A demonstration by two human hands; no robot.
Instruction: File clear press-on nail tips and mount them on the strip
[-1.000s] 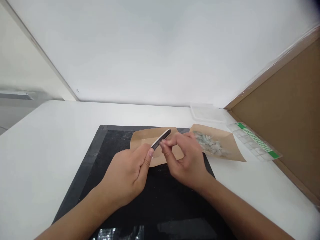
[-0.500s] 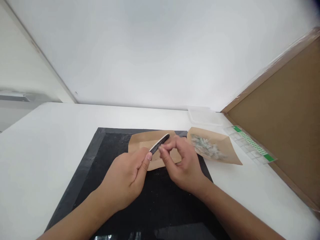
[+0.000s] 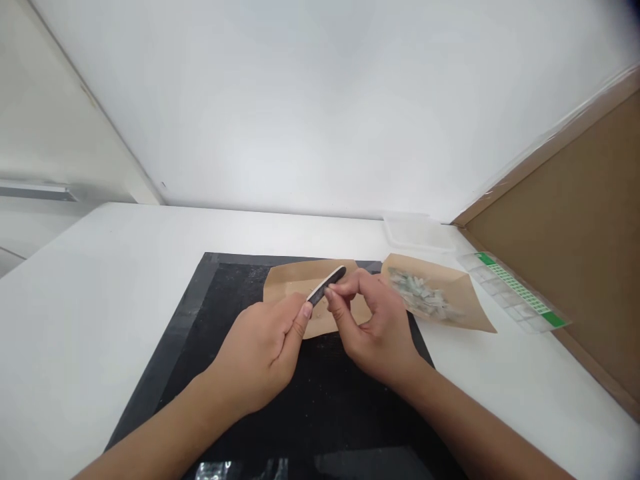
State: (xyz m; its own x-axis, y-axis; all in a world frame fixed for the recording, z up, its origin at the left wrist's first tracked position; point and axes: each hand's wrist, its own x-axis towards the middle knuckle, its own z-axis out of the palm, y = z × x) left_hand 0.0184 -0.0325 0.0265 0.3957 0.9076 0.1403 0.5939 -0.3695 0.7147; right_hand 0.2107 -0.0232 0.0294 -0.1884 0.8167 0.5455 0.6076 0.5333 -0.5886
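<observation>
My left hand (image 3: 270,343) is closed around the lower end of a nail file (image 3: 327,283), black on its face with a pale edge, which points up and to the right. Thumb and index finger of my right hand (image 3: 373,320) are pinched against the file's dark face; whatever small thing they may hold is hidden. Beneath both hands lies a brown paper sheet (image 3: 285,283) with tiny bits on it. To the right, a second brown paper (image 3: 473,313) carries a heap of small, clear and greenish slivers (image 3: 423,293).
A black mat (image 3: 320,400) lies under the hands on the white table (image 3: 65,333). At the right is a clear compartment case (image 3: 520,293) with a green label. A translucent lid or tray (image 3: 417,232) sits at the back, near the brown board (image 3: 575,220).
The view has shifted slightly, so everything sits a little further right. My right fingertips remain at the file, with only a small movement along it; my left grip is the same.
</observation>
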